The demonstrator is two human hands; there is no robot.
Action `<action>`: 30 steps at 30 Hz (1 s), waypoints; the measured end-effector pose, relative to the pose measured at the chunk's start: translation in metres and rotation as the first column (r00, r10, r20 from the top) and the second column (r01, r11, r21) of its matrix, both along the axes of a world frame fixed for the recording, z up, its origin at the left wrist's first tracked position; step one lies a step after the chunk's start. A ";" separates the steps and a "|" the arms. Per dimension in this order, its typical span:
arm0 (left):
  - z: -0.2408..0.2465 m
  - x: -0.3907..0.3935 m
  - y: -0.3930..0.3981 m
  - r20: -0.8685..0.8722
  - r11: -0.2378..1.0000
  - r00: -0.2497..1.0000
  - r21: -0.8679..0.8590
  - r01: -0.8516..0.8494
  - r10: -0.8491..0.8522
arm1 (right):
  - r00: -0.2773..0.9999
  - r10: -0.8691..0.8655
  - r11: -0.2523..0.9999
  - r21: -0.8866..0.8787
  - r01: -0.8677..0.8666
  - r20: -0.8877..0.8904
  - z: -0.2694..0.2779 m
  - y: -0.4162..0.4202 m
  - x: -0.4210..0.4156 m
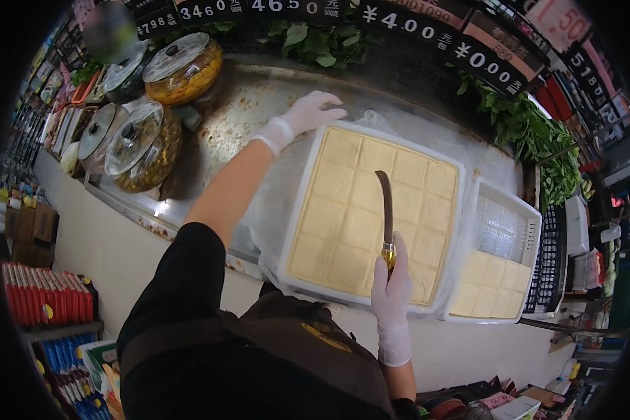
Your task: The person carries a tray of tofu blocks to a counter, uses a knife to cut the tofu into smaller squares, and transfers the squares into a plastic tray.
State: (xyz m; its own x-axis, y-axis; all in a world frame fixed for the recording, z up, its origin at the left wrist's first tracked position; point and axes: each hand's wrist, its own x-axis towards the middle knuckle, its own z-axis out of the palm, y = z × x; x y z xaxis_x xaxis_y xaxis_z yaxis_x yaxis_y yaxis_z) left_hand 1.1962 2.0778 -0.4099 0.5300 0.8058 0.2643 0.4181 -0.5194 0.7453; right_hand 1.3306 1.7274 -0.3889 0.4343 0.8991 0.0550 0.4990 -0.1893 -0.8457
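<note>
My right hand [394, 294], in a thin white glove, is shut on the yellowish handle of a knife with a curved blade [387, 210]. The blade points away from me over a large slab of pale yellow tofu [336, 220], which is scored into squares and lies in a white plastic tray [300, 205]. My left hand [320, 109], gloved too, is at the tray's far left corner with its fingers apart and nothing in them. Whether it touches the rim I cannot tell. To the right, a smaller white perforated tray [531, 231] holds tofu squares [491, 286] in its near part.
Lidded glass bowls of yellow food [184, 79] and pickled vegetables [147, 163] stand at the left on the metal counter [231, 121]. Leafy greens [320, 42] and price signs [404, 21] line the far side. More greens [535, 142] lie at the right.
</note>
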 end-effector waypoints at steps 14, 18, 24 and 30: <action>-0.049 0.070 0.064 0.003 0.839 0.871 -0.268 0.474 -0.492 | 0.813 -0.222 0.956 -0.041 0.289 0.538 -0.046 0.131 -0.056; -0.051 0.071 0.065 -0.051 0.873 0.885 -0.200 0.444 -0.462 | 0.803 -0.215 0.923 -0.153 0.352 0.555 -0.048 0.144 -0.060; -0.062 0.073 0.066 0.024 0.876 0.901 -0.222 0.428 -0.434 | 0.751 -0.259 0.939 -0.024 0.343 0.607 -0.060 0.151 -0.055; -0.068 0.076 0.067 -0.002 0.885 0.904 -0.205 0.418 -0.427 | 0.788 -0.253 0.919 -0.116 0.378 0.562 -0.056 0.151 -0.059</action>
